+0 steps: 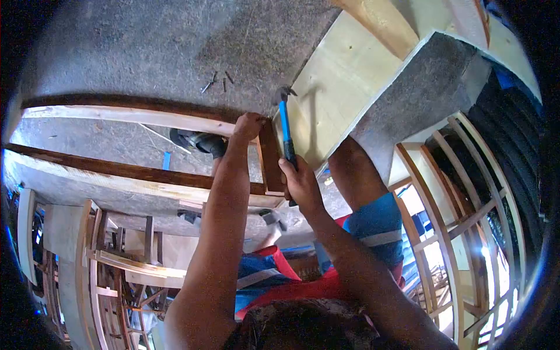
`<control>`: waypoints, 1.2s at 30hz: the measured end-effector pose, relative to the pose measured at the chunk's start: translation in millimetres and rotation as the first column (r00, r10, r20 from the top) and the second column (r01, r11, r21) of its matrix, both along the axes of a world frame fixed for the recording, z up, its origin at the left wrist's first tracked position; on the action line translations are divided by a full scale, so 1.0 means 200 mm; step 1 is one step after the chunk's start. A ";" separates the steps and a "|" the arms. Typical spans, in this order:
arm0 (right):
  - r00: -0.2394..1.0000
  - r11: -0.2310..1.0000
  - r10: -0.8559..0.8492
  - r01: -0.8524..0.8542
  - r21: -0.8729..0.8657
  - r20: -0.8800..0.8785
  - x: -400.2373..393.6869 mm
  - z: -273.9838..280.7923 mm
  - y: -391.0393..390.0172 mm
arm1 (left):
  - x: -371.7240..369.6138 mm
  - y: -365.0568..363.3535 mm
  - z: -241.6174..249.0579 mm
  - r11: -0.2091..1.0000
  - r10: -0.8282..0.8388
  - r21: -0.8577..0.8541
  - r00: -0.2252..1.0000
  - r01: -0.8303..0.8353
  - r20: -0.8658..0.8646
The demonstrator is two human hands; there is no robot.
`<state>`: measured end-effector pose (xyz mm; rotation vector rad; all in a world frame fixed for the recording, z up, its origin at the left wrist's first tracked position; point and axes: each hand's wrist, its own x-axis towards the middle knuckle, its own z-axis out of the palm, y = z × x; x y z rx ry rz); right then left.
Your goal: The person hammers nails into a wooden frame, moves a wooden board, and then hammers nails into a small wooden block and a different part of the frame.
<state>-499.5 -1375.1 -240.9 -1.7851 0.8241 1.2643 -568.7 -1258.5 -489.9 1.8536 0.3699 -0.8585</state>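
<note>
- The hammer [286, 125] had a bright blue handle and a dark metal head with a claw; the head stood just above the corner of the wooden frame [269, 156], and the handle ran down into the right hand.
- The right hand [300, 184] was clenched around the lower end of the blue handle, knuckles toward the camera.
- The left hand [248, 125] was closed in a fist on the top rail of the frame, just beside the corner joint — whether it pinched anything small between the fingers could not be told.
- The frame was made of dark-stained timber with pale, unfinished faces; two long rails ran off to the left, and one short upright joined them at the corner under the hammer.
- One hammer showed in view, and two hands, both the person's own.
- A small scatter of nails [216, 81] — about four or five, too small to count surely — lay on the grey concrete floor [146, 46] beyond the frame.
- One pale plywood panel [338, 87] lay slanted to the right of the hammer, touching the frame's corner.
- Several pale wooden window frames [455, 192] stood at the right edge, and more at the lower left.
</note>
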 end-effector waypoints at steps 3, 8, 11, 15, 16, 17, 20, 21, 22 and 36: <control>0.999 0.999 0.050 -0.050 -0.007 0.006 -0.08 0.09 -0.04 | 0.10 -0.02 0.11 0.940 -0.341 0.020 0.940 0.341 0.016; 0.970 0.979 -0.201 0.201 -0.016 -0.135 0.08 0.51 0.01 | 0.16 0.05 0.79 0.876 -0.189 -0.460 0.981 0.146 -0.049; 0.999 0.998 -0.046 0.047 0.053 -0.013 0.10 0.60 -0.05 | 0.12 0.04 1.02 0.848 -0.506 -0.198 0.862 0.491 -0.031; 0.999 0.996 -0.047 0.047 0.078 -0.001 0.10 0.65 -0.08 | 0.04 0.04 1.06 0.961 -0.152 -0.240 0.987 0.134 -0.058; 0.999 0.998 -0.031 0.033 0.062 -0.032 0.08 0.65 -0.08 | 0.03 0.03 1.07 0.969 -0.156 -0.196 0.987 0.148 -0.026; 0.998 0.999 -0.013 0.015 0.048 -0.059 0.07 0.64 -0.08 | 0.03 0.02 1.07 0.976 -0.158 -0.148 0.987 0.158 0.010; 0.998 0.998 -0.006 0.010 0.059 -0.068 0.01 0.64 -0.11 | 0.00 0.01 1.04 0.971 -0.130 -0.207 0.991 0.123 -0.020; 0.996 0.999 0.025 -0.021 0.044 -0.090 0.00 0.63 -0.12 | -0.03 0.00 1.04 0.971 -0.135 -0.204 0.991 0.128 -0.019; 0.990 0.998 -0.024 0.031 0.049 -0.138 -0.04 0.61 -0.13 | -0.05 0.00 1.03 0.969 -0.218 -0.115 0.975 0.220 0.032; 0.997 0.998 0.036 -0.032 -0.049 0.074 -0.01 0.00 -0.06 | -0.02 -0.02 0.06 0.999 0.051 -0.001 0.996 -0.051 -0.080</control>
